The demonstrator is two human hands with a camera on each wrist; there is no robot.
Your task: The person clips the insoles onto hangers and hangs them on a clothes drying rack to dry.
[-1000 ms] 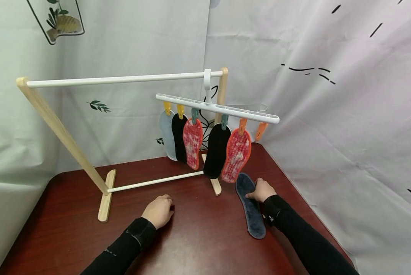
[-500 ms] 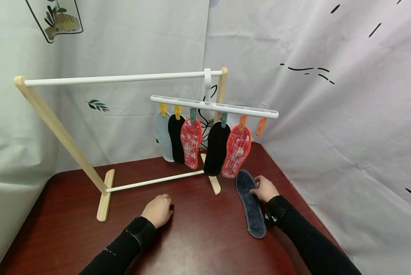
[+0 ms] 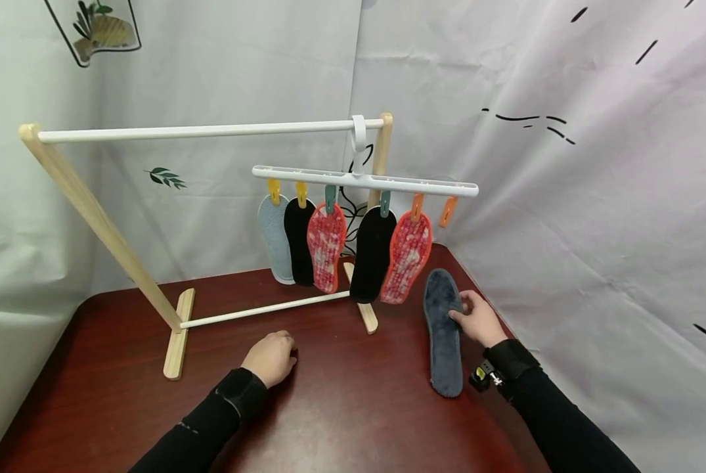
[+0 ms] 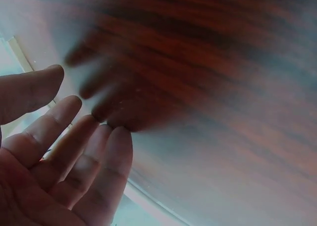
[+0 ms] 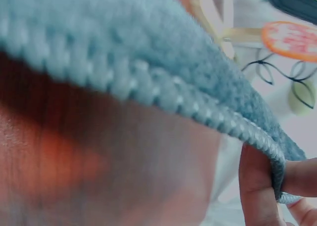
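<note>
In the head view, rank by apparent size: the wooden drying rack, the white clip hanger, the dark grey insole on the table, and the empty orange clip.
1. Wooden drying rack, spanning most of the table.
2. White clip hanger.
3. Dark grey insole, pinched by the right hand; it lies nearer the camera, yet looks shorter than the hanger.
4. Empty orange clip, plainly the smallest.

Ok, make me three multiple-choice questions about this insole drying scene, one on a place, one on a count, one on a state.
1. Where does the left hand rest?
A. on the table
B. on the rail
C. on an insole

2. How many insoles hang from the clip hanger?
A. three
B. five
C. seven

3. How is the dark grey insole held?
A. clipped up
B. lying untouched
C. pinched at its edge by the right hand

Answers: 1 A, its fingers lie on the red-brown table. 2 B, five hang and the orange end clip is free. 3 C, the right wrist view shows fingers pinching its rim.
</note>
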